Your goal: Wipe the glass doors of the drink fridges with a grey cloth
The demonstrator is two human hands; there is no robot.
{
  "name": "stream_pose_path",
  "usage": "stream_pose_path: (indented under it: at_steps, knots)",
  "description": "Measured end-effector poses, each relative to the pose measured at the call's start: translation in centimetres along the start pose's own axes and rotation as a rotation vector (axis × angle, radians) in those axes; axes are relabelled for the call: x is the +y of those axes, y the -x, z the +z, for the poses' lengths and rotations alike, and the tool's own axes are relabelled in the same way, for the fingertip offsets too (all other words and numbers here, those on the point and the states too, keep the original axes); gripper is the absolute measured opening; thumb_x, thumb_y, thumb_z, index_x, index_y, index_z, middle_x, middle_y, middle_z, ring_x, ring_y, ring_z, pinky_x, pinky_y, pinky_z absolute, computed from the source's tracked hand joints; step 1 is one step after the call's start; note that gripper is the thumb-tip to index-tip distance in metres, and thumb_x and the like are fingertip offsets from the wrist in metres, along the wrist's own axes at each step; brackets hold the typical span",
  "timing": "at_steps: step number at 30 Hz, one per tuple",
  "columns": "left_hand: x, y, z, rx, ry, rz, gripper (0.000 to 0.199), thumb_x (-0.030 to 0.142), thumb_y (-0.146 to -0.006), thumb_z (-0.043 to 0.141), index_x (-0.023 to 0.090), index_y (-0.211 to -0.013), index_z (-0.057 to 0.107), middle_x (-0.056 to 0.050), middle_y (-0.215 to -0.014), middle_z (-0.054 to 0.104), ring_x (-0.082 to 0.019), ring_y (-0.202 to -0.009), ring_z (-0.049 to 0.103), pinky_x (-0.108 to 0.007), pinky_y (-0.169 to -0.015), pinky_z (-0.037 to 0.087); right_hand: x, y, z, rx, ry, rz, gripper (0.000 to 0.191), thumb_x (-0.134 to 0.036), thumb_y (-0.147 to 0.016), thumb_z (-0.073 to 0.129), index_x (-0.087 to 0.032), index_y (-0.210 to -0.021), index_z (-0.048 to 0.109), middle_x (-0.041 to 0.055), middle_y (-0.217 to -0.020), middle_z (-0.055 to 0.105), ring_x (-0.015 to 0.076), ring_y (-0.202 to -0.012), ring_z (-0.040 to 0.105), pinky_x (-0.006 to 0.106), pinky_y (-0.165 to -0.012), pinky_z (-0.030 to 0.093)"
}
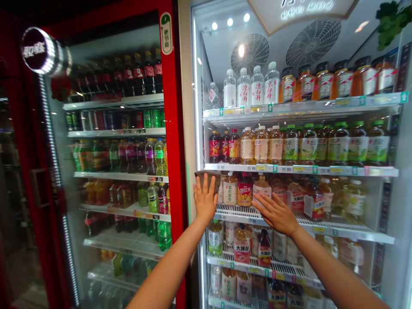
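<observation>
Pinning a dark cloth flat by the left edge of the right fridge, the left hand has its fingers fanned out a bit. Meanwhile the right hand is stretched flat in front of some bottles, fingers nearly together; honestly can't tell if it's touching anything.

Red-framed cooler seen at left, shelves stocked with drinks. Lit by vertical light strip; illuminated round sign seen at upper left, green leaves at upper right.
</observation>
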State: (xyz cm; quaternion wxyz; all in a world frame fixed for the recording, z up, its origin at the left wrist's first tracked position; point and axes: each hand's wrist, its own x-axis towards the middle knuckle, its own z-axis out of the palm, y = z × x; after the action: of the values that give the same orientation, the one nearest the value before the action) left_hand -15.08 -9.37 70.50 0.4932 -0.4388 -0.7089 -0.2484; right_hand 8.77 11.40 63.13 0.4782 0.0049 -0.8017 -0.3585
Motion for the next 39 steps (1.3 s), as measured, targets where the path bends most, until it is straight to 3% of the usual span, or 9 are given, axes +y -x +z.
stream_pose_path:
  at_steps: [2, 5, 9, 15, 17, 24, 32, 34, 39]
  knots:
    - [0.3, 0.4, 0.0, -0.065, -0.011, 0.119, 0.077, 0.023, -0.093, 0.062, 0.029, -0.162, 0.029, -0.006, -0.172, 0.018, -0.033, -0.159, -0.001, -0.060, -0.127, 0.019, 0.0, 0.1, 0.1, 0.003, -0.001, 0.004, 0.059, -0.032, -0.096, 0.058, -0.026, -0.154, 0.046, 0.0054, -0.155, 0.053, 0.0201, -0.153, 0.032, 0.046, -0.130, 0.004]
    - [0.0, -2.7, -1.0, -0.079, -0.018, 0.160, 0.077, 0.024, -0.094, 0.061, 0.032, -0.162, 0.027, -0.003, -0.172, 0.017, -0.030, -0.159, 0.003, -0.058, -0.128, 0.016, -0.1, 0.3, 0.3, 0.010, -0.005, 0.015, 0.062, -0.032, -0.097, 0.057, -0.027, -0.157, 0.041, 0.0053, -0.155, 0.052, 0.0202, -0.151, 0.037, 0.046, -0.130, 0.005]
    - [-1.5, -5.8, -1.8, 0.039, 0.004, -0.081, 0.071, 0.026, -0.098, 0.052, 0.022, -0.164, 0.024, -0.011, -0.172, 0.013, -0.033, -0.159, 0.000, -0.062, -0.127, 0.015, -0.2, 0.4, 0.2, -0.012, -0.023, 0.026, 0.063, -0.034, -0.098, 0.057, -0.028, -0.158, 0.039, 0.0055, -0.156, 0.052, 0.0205, -0.149, 0.041, 0.045, -0.130, 0.006]
    - [-1.8, 2.0, 0.8, 0.034, 0.035, -0.092, 0.076, 0.026, -0.099, 0.052, 0.021, -0.165, 0.015, -0.014, -0.172, 0.009, -0.034, -0.158, -0.003, -0.064, -0.125, 0.020, -0.2, 0.6, 0.1, -0.026, -0.031, 0.033, 0.070, -0.034, -0.095, 0.060, -0.027, -0.160, 0.035, 0.0058, -0.158, 0.049, 0.0223, -0.151, 0.037, 0.047, -0.130, 0.007]
    - [-1.9, 2.8, 1.2, 0.026, 0.039, -0.072, 0.078, 0.024, -0.098, 0.054, 0.022, -0.165, 0.016, -0.014, -0.172, 0.009, -0.034, -0.158, -0.001, -0.062, -0.125, 0.022, -0.2, 0.6, 0.2, -0.020, -0.035, 0.026, 0.069, -0.034, -0.096, 0.060, -0.027, -0.160, 0.036, 0.0059, -0.158, 0.048, 0.0228, -0.151, 0.038, 0.047, -0.130, 0.007]
    - [-2.4, -4.8, -0.6, 0.102, 0.046, -0.143, 0.070, 0.028, -0.099, 0.051, 0.023, -0.164, 0.023, -0.010, -0.173, 0.014, -0.031, -0.160, 0.002, -0.056, -0.127, 0.024, -0.2, 0.8, 0.2, -0.017, -0.048, 0.027, 0.072, -0.033, -0.096, 0.060, -0.027, -0.162, 0.030, 0.0063, -0.158, 0.048, 0.0231, -0.150, 0.039, 0.047, -0.130, 0.007]
    - [-3.8, 2.3, 1.5, 0.063, 0.074, -0.098, 0.070, 0.023, -0.096, 0.054, 0.024, -0.161, 0.030, -0.010, -0.171, 0.024, -0.030, -0.160, 0.006, -0.055, -0.127, 0.025, -0.3, 0.7, 0.2, -0.005, -0.051, 0.029, 0.072, -0.032, -0.096, 0.059, -0.026, -0.162, 0.030, 0.0059, -0.157, 0.050, 0.0224, -0.150, 0.040, 0.047, -0.131, 0.006]
    - [-4.2, 0.2, 1.1, 0.084, 0.092, -0.108, 0.067, 0.024, -0.096, 0.053, 0.023, -0.161, 0.032, -0.009, -0.171, 0.024, -0.029, -0.160, 0.006, -0.054, -0.128, 0.024, -0.3, 0.6, 0.2, 0.004, -0.049, 0.030, 0.072, -0.032, -0.096, 0.058, -0.026, -0.162, 0.029, 0.0059, -0.156, 0.050, 0.0223, -0.150, 0.040, 0.047, -0.131, 0.006]
    - [-2.8, -9.7, -1.5, 0.185, 0.104, -0.209, 0.066, 0.028, -0.099, 0.048, 0.020, -0.162, 0.028, -0.010, -0.172, 0.017, -0.031, -0.160, 0.005, -0.055, -0.129, 0.020, -0.4, 0.6, 0.3, -0.010, -0.047, 0.035, 0.073, -0.032, -0.095, 0.059, -0.028, -0.162, 0.030, 0.0053, -0.156, 0.050, 0.0222, -0.151, 0.038, 0.047, -0.131, 0.006]
